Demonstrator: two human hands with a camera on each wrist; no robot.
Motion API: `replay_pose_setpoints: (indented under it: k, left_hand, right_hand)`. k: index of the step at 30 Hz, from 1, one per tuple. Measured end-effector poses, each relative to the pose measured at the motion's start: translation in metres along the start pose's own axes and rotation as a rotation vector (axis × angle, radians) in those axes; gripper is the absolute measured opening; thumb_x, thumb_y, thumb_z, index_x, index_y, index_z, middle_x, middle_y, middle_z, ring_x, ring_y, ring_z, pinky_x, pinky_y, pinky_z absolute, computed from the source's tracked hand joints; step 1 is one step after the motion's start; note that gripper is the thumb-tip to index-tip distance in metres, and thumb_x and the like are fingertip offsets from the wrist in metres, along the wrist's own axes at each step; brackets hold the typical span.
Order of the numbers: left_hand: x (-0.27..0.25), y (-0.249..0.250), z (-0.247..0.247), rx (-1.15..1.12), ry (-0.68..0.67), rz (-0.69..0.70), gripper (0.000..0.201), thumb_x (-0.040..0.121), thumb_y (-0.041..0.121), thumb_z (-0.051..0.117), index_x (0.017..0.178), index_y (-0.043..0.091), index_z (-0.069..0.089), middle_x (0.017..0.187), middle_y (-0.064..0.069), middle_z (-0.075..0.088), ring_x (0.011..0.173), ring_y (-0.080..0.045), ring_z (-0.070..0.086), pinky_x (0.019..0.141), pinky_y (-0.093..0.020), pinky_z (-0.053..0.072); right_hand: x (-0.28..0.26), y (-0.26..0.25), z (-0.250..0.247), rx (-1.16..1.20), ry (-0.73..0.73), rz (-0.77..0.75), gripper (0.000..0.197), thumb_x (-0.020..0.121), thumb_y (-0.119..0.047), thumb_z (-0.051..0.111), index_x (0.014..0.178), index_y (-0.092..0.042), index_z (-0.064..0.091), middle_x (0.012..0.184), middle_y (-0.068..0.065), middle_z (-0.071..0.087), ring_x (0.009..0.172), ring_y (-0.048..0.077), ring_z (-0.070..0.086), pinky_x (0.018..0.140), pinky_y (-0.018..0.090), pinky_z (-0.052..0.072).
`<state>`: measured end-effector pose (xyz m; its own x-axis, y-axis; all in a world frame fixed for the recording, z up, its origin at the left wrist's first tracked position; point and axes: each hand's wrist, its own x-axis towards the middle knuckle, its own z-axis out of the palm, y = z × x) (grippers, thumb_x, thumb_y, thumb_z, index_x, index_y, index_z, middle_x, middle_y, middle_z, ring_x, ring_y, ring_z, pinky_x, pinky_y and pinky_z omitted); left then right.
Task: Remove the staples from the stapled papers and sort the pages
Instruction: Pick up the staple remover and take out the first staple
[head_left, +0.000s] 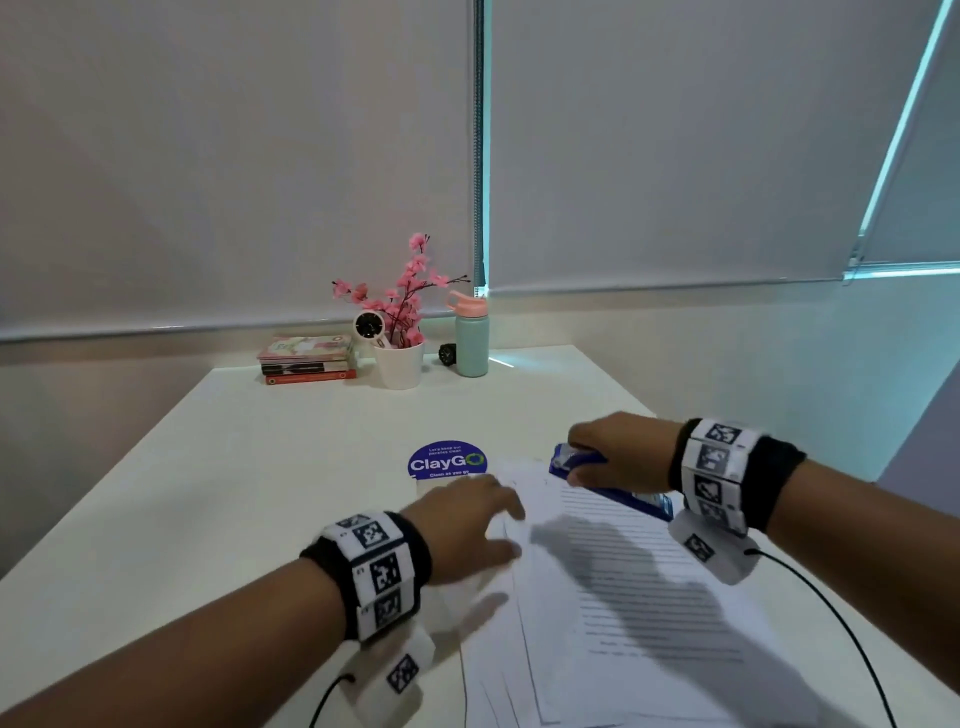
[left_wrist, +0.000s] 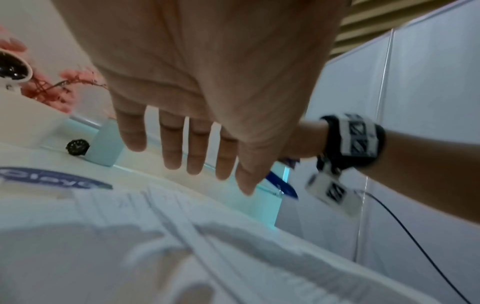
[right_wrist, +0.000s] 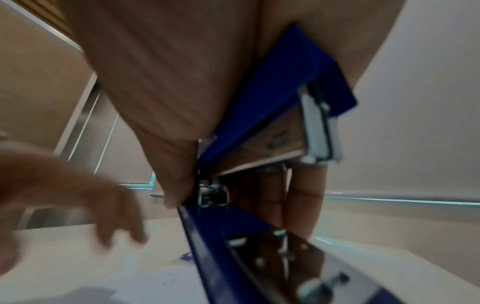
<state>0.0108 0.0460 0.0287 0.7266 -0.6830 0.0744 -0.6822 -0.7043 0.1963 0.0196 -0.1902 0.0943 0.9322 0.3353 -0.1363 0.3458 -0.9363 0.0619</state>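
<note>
Stapler (head_left: 608, 480) gripped by right hand (head_left: 621, 452); left hand (head_left: 462, 525) flat over papers (head_left: 623, 597).

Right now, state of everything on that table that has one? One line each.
Stapler: gripped by the right hand, arms sprung apart.
Papers: lying flat on the table, fanned along the left edge; staples too small to see.
Left hand: fingers straight, over the papers' top-left corner, holding nothing.
Water bottle: upright, cap on.
Books: stacked flat, closed.
Flower pot: upright.
</note>
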Motion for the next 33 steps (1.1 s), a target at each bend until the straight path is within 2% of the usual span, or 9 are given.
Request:
replay_pose_setpoints:
  k: [4, 8, 14, 18, 22, 25, 28, 30, 33]
  left_hand:
    - [0.010, 0.024, -0.016, -0.114, 0.126, 0.032, 0.040, 0.091, 0.044, 0.059, 0.129, 0.034, 0.051, 0.128, 0.013, 0.052, 0.119, -0.006, 0.048, 0.101, -0.030, 0.041]
    - [0.013, 0.044, -0.015, -0.119, 0.140, 0.103, 0.022, 0.091, 0.033, 0.062, 0.112, 0.029, 0.062, 0.112, 0.010, 0.059, 0.106, -0.009, 0.054, 0.094, -0.031, 0.045]
    - [0.010, 0.058, -0.014, -0.109, 0.158, 0.102, 0.014, 0.085, 0.028, 0.065, 0.093, 0.019, 0.060, 0.098, 0.005, 0.059, 0.089, -0.012, 0.058, 0.081, -0.034, 0.050]
    - [0.008, 0.066, -0.005, -0.197, 0.054, 0.094, 0.016, 0.079, 0.023, 0.068, 0.086, 0.019, 0.053, 0.094, 0.001, 0.059, 0.083, -0.015, 0.058, 0.078, -0.032, 0.051]
    - [0.014, 0.067, -0.003, -0.227, -0.028, 0.117, 0.020, 0.075, 0.022, 0.070, 0.082, 0.018, 0.051, 0.092, 0.001, 0.057, 0.081, -0.015, 0.056, 0.071, -0.024, 0.045]
    - [0.020, 0.061, -0.005, -0.356, -0.044, 0.093, 0.019, 0.073, 0.029, 0.065, 0.077, 0.018, 0.051, 0.090, 0.002, 0.060, 0.080, -0.014, 0.055, 0.072, -0.027, 0.049]
    - [0.031, 0.044, -0.004, -0.501, 0.024, 0.020, 0.009, 0.071, 0.029, 0.053, 0.069, 0.024, 0.047, 0.084, 0.003, 0.066, 0.079, -0.017, 0.060, 0.077, -0.042, 0.054]
    - [0.037, 0.034, -0.003, -0.507, 0.041, -0.030, 0.004, 0.072, 0.025, 0.051, 0.075, 0.026, 0.053, 0.083, 0.005, 0.067, 0.079, -0.016, 0.062, 0.079, -0.045, 0.053]
    - [0.043, 0.032, 0.002, -0.587, -0.050, 0.027, 0.024, 0.073, 0.026, 0.058, 0.095, 0.034, 0.060, 0.096, 0.013, 0.067, 0.088, -0.005, 0.064, 0.083, -0.032, 0.055]
  right_hand:
    - [-0.023, -0.015, 0.028, 0.145, -0.016, 0.076, 0.066, 0.087, -0.049, 0.062, 0.137, -0.020, 0.031, 0.113, 0.003, 0.062, 0.099, 0.023, 0.059, 0.084, 0.035, 0.048]
    - [-0.031, -0.031, 0.039, 0.242, 0.045, 0.038, 0.098, 0.085, -0.042, 0.065, 0.153, -0.017, 0.000, 0.120, 0.002, 0.064, 0.106, 0.022, 0.060, 0.090, 0.034, 0.050]
    - [-0.039, -0.043, 0.039, 0.258, 0.047, 0.021, 0.111, 0.086, -0.034, 0.067, 0.152, -0.011, -0.018, 0.118, 0.005, 0.063, 0.101, 0.022, 0.061, 0.089, 0.036, 0.050]
    - [-0.050, -0.049, 0.051, 0.248, 0.073, 0.032, 0.120, 0.082, -0.035, 0.071, 0.149, -0.014, -0.026, 0.109, 0.000, 0.062, 0.084, 0.016, 0.054, 0.079, 0.031, 0.048]
    - [-0.054, -0.045, 0.067, 0.291, 0.101, 0.058, 0.124, 0.078, -0.037, 0.072, 0.148, -0.022, -0.029, 0.109, -0.006, 0.062, 0.093, 0.020, 0.062, 0.085, 0.035, 0.052]
    - [-0.055, -0.035, 0.068, 0.335, 0.103, 0.070, 0.124, 0.077, -0.038, 0.072, 0.148, -0.026, -0.029, 0.101, -0.004, 0.064, 0.088, 0.019, 0.063, 0.082, 0.037, 0.053]
    - [-0.058, -0.025, 0.063, 0.390, 0.058, 0.064, 0.115, 0.083, -0.039, 0.068, 0.149, -0.032, -0.026, 0.104, -0.003, 0.065, 0.089, 0.018, 0.063, 0.084, 0.036, 0.053]
    - [-0.062, -0.022, 0.063, 0.385, 0.045, 0.064, 0.107, 0.088, -0.039, 0.062, 0.149, -0.034, -0.025, 0.110, -0.002, 0.064, 0.092, 0.019, 0.061, 0.086, 0.035, 0.052]
    - [-0.057, -0.018, 0.065, 0.342, 0.017, 0.101, 0.107, 0.089, -0.039, 0.062, 0.148, -0.031, -0.027, 0.115, 0.001, 0.064, 0.097, 0.020, 0.061, 0.086, 0.034, 0.051]
